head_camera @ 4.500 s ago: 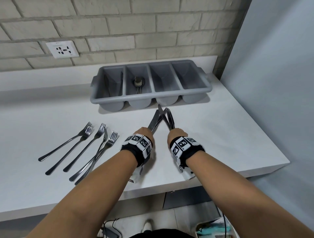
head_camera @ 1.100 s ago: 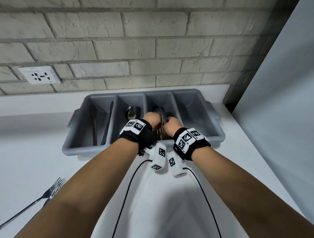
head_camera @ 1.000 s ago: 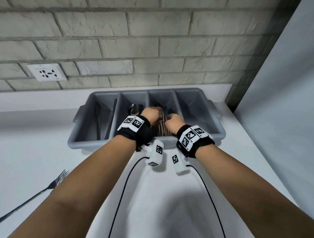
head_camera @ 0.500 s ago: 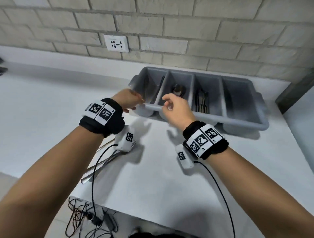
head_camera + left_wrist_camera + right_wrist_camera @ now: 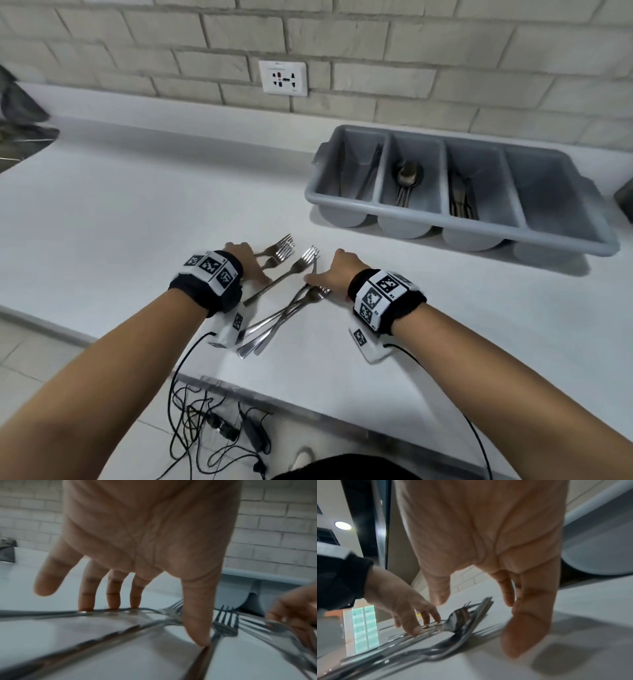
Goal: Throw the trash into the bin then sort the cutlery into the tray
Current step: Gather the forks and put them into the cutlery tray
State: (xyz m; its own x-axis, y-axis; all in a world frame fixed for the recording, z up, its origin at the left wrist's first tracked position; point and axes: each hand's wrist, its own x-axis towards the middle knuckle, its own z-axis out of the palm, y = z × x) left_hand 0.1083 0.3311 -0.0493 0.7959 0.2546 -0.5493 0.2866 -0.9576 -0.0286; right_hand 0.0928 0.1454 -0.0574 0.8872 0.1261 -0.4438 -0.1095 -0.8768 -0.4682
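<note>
Lighting's pretty even and soft, with faint shadows under the tray (image 5: 455,209) on the white surface (image 5: 137,212). Head view bends at the edges. Both wrist views are smeary with motion blur, and the forks (image 5: 462,622) show glare.

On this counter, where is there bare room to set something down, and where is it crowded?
Bare: the counter left of the tray, back to the wall, and the near-right stretch below the tray. The tray's rightmost compartment looks empty. Crowded: the forks between left hand and right hand.
</note>
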